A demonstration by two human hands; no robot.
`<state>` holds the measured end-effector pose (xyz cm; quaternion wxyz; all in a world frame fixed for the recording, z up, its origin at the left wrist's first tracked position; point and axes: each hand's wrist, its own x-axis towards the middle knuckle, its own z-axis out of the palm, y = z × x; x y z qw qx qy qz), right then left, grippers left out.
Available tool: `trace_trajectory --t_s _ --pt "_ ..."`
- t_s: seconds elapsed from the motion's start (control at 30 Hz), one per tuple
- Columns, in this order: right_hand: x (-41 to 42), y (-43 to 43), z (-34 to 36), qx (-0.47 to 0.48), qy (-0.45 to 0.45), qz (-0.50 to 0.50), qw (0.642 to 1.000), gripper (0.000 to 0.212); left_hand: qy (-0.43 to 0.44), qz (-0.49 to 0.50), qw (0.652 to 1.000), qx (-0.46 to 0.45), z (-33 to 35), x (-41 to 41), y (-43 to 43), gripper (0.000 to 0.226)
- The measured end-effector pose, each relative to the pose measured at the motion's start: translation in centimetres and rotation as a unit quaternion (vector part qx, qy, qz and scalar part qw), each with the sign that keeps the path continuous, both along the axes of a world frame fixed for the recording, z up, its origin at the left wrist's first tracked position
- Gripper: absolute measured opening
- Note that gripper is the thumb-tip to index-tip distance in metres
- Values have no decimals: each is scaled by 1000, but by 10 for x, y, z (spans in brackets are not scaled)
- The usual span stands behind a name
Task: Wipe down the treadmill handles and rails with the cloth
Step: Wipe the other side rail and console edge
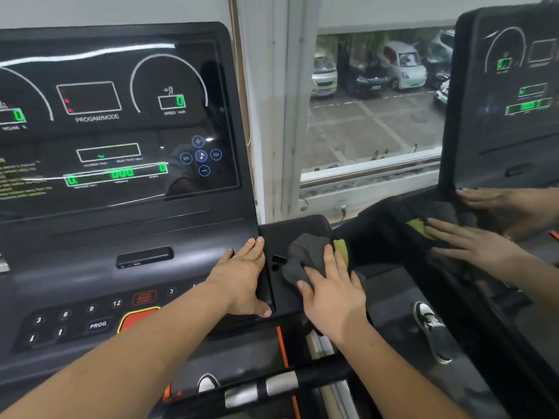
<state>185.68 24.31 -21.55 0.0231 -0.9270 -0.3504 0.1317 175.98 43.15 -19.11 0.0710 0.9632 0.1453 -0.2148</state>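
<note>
- The left hand (pixel 245 276) lies flat on the right end of the treadmill console (pixel 121 207). Its fingers are straight and close together, pointing away from the person, and the thumb reaches right toward the seam beside it.
- The right hand (pixel 332 297) lies palm down on the cloth (pixel 302 255), fingers straight and slightly spread. It presses the cloth rather than pinching it.
- The cloth is grey with a yellow-green patch showing at its right edge. It lies bunched on the black side panel (pixel 290 229) just right of the console, partly under the right hand, with a loose fold standing out past the fingertips.
- The two hands are near each other but apart, with the seam between console and side panel running between them.
- The console display is lit with green zeros. On the keypad below it, a red button with a yellow rim (pixel 137 319) is partly hidden by the left forearm.
- Near the person, a black handle bar (pixel 326 375) crosses under the forearms and carries two silver grip plates (pixel 281 384).
- A mirror (pixel 514 164) on the right reflects the console, both hands, the cloth and a black-and-white shoe (pixel 432 331).
- Beyond the side panel, a window (pixel 372 101) looks out on parked cars.
</note>
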Motion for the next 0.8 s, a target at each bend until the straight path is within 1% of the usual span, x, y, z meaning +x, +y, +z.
trace_trajectory --t_s 0.1,0.23,0.33,0.43,0.57,0.67,0.73,0.8 --pt "2 12 2 -20 2 1 1000 53 0 0 1000 5 -2 2 -1 130" --pt "17 39 6 -46 53 -18 997 48 5 -5 1000 7 -3 4 0 131" --pt "35 53 11 -65 99 -24 993 51 10 -6 1000 15 -2 6 -1 130" --pt "38 54 12 -69 104 -19 992 52 18 -1 1000 13 1 4 -3 131" --pt "23 41 8 -38 60 -4 997 48 22 0 999 24 9 3 -6 130" --pt "14 24 1 8 41 1 999 45 24 -6 999 45 14 3 -15 121" --pt "10 8 1 50 52 -8 997 41 -17 -21 999 40 17 0 -22 116" --pt "3 -13 2 85 68 -7 994 39 -78 -50 995 26 14 -5 -32 108"
